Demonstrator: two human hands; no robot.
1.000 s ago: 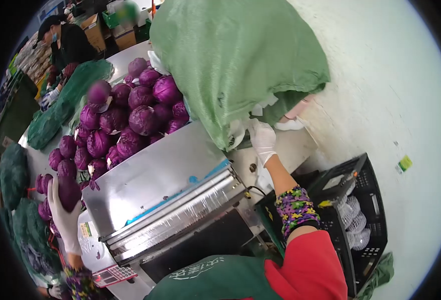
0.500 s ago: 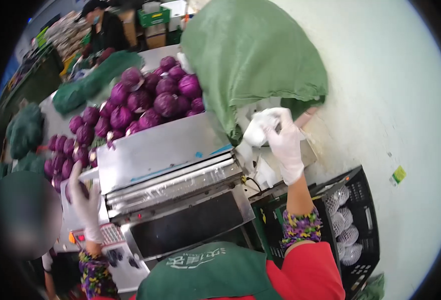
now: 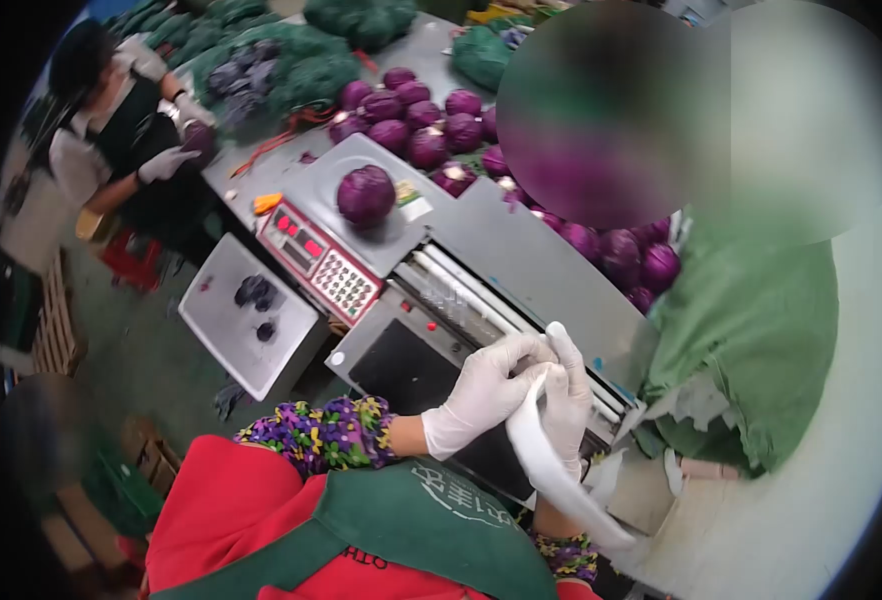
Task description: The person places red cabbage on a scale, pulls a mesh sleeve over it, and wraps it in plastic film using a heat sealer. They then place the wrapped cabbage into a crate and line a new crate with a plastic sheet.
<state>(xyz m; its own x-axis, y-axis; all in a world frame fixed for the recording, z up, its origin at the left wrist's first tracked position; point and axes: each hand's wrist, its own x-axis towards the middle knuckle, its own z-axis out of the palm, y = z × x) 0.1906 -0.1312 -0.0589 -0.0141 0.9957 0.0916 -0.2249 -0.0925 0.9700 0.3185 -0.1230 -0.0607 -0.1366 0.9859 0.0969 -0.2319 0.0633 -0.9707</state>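
Note:
A limp white foam sleeve [image 3: 541, 450] hangs down in front of my apron. My left hand [image 3: 491, 392], gloved in white, pinches its upper end. My right hand [image 3: 567, 410], also gloved, has its fingers closed round the same end from the other side, with the sleeve crossing in front of its wrist. Both hands are over the front of the wrapping machine [image 3: 461, 290]. To the left, one red cabbage [image 3: 366, 196] rests on the plate of a weighing scale [image 3: 341, 285] with lit red digits.
More red cabbages [image 3: 426, 147] are heaped behind the machine. A green cloth [image 3: 761, 350] drapes at the right. A white tub [image 3: 226, 330] with dark scraps stands left. Across the table, a co-worker [image 3: 141, 150] holds a cabbage. Green net bags [image 3: 311, 75] lie at the back.
My view has swung left. My left hand has come from the machine's left side to meet my right hand. The crumpled white foam sleeve now hangs stretched out, held by both hands.

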